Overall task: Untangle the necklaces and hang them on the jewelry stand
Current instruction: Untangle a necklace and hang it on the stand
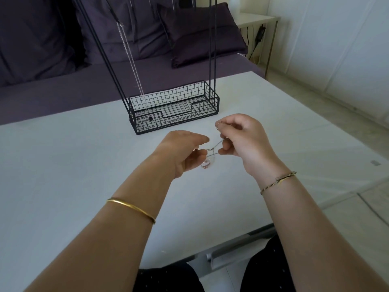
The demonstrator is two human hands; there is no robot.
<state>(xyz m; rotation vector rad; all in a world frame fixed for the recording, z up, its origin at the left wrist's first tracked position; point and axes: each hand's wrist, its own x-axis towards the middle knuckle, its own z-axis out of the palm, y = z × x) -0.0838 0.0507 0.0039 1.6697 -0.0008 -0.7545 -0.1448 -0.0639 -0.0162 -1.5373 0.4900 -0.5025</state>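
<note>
My left fingertips (202, 153) and thumb are curled in tight and pinch one side of a thin chain necklace (213, 149). My right fingertips (225, 146) are curled the same way and pinch the other side. The strands run taut across the short gap and cross at one point between them. More chain shows over the top knuckle of my right hand (244, 142), at its eleven o'clock. A small clear pendant (206, 165) hangs from the chain just below the crossing, at four o'clock from my left hand (183, 153). I cannot tell whether it touches the white table (63, 165).

A gold bangle (131, 209) sits on my left forearm and a thread bracelet (277, 182) on my right wrist.

At twelve o'clock from my hands, near them on the table, stands the black jewelry stand (174, 108), with a wire basket for its base and thin uprights rising out of view. At its ten o'clock side a silver necklace (131, 62) hangs down into the basket, ending in a dark bead (150, 118). Beyond the table is a purple sofa (52, 49) with cushions.
</note>
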